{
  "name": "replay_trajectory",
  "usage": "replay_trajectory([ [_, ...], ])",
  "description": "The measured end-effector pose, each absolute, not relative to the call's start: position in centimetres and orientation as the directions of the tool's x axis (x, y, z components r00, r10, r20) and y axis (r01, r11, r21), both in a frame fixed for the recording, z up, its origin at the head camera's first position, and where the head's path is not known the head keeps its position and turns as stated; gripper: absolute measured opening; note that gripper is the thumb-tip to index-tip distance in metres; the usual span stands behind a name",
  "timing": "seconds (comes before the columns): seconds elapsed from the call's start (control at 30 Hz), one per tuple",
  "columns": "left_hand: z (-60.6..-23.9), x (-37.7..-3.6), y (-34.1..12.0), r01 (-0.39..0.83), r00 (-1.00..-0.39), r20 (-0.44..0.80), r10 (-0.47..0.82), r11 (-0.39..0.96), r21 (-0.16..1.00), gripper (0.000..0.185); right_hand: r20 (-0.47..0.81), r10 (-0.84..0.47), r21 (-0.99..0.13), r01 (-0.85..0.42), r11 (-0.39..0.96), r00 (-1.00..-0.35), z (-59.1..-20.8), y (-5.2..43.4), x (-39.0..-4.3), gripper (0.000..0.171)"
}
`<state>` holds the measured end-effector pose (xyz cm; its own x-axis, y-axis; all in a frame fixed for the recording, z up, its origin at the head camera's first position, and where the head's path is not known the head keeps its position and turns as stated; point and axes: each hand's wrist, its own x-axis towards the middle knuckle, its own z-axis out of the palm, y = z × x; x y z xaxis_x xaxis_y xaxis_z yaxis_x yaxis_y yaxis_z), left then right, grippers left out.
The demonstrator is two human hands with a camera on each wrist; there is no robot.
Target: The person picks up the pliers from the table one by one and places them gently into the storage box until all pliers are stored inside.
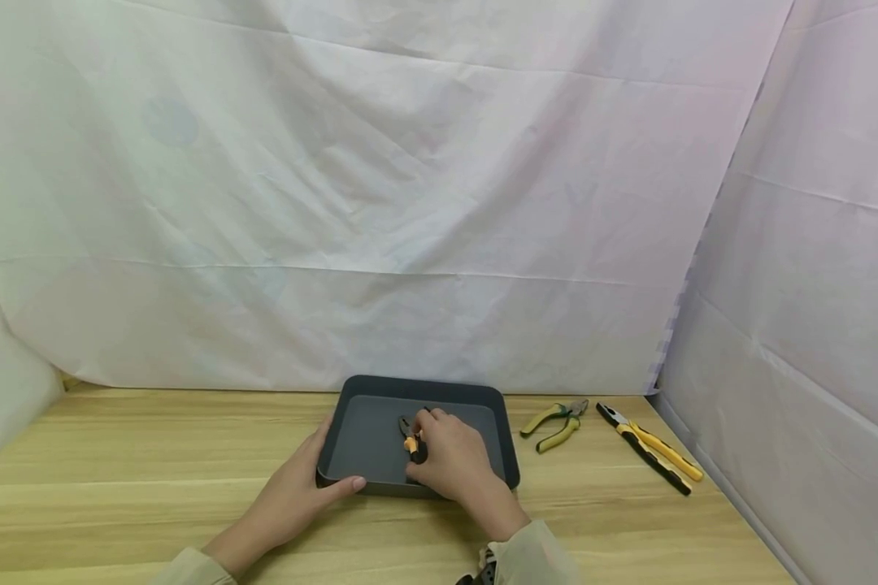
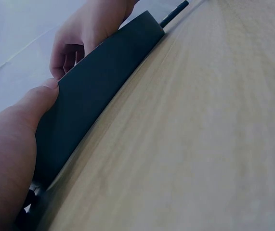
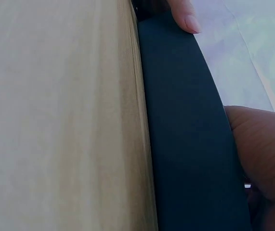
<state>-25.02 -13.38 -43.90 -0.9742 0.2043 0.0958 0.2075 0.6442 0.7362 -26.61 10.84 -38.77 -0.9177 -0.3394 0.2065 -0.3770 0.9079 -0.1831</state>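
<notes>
The small orange-and-black pliers are lying inside the dark grey tray, on its floor, with the right hand reaching over the near wall and its curled fingers pinching the tool's handles. The pliers' nose is poking out just beyond those fingertips, toward the far wall. The left hand is steadying the tray's near-left corner, its thumb lying flat along the top of the rim while the other fingers are wrapping the outer wall; in the left wrist view that thumb is pressing on the rim edge, and the right hand's bent fingers are showing past it, dipping into the tray.

Judging from how things lie, one tool is already sitting in the tray with the fingers on it, and two more are waiting outside, so the sorting looks about a third done.

Well to the right of the right hand's fingers, on the wooden table, the green-handled pliers are lying near the tray's right wall, and the yellow-and-black pliers are lying farther right again. Counting up: three pliers, one tray, two hands. White cloth is hanging behind and to the right.
</notes>
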Motion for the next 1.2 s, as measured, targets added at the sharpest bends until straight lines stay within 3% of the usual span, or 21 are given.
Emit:
replay_trajectory([
  [0.4, -43.9, -25.1, -13.3, 0.195, -0.976, 0.079, 0.203, 0.656, 0.729, 0.113, 0.189, -0.356, -0.145, -0.385, 0.912, -0.915, -39.1, 10.9, -26.9, 0.036],
  [1.2, -44.2, -25.2, -13.5, 0.221, -0.972, 0.104, 0.213, 0.657, 0.721, 0.111, 0.068, -0.450, -0.048, -0.454, 0.890, -0.890, -37.9, 11.1, -26.5, 0.051],
])
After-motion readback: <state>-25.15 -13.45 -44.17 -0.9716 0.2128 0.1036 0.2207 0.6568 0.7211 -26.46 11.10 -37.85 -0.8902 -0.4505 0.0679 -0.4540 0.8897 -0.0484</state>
